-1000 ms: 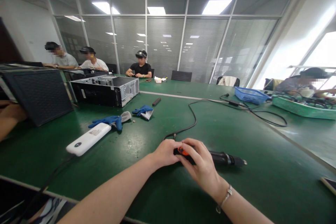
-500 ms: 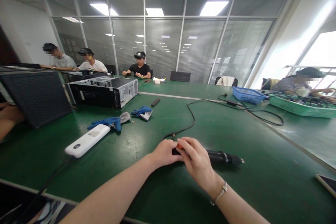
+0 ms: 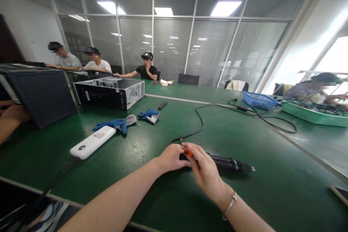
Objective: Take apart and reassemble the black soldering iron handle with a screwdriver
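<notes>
Black tool [image 3: 225, 163] behind right hand [image 3: 204, 169], seemingly touching.

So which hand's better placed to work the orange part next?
Probably your right hand: its fingers are already on the orange part, while your left hand holds the end of the black tool.
</notes>
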`<state>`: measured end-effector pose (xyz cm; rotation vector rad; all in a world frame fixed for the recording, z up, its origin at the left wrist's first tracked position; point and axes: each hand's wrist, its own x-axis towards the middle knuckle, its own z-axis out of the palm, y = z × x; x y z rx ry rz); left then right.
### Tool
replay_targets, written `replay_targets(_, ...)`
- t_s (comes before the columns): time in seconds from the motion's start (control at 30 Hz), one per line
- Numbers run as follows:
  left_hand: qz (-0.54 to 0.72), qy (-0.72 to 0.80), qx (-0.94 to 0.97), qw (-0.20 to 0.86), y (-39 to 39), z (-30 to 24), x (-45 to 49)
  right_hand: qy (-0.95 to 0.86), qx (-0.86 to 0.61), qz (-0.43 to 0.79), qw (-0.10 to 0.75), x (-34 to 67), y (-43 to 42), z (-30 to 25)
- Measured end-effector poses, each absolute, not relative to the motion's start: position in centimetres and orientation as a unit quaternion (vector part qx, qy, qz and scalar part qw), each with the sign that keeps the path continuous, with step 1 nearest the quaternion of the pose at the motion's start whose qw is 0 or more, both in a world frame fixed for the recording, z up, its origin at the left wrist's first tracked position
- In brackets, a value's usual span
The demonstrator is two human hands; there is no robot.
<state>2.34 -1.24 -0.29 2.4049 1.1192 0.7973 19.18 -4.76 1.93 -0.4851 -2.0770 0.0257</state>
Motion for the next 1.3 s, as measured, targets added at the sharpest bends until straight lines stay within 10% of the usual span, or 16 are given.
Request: replay_targets(1.3,0.276,0.396,0.854,0.194,-1.33,-0.16,2.43,-0.814,-0.227,0.009,0.535,18.95,-5.01,1.87)
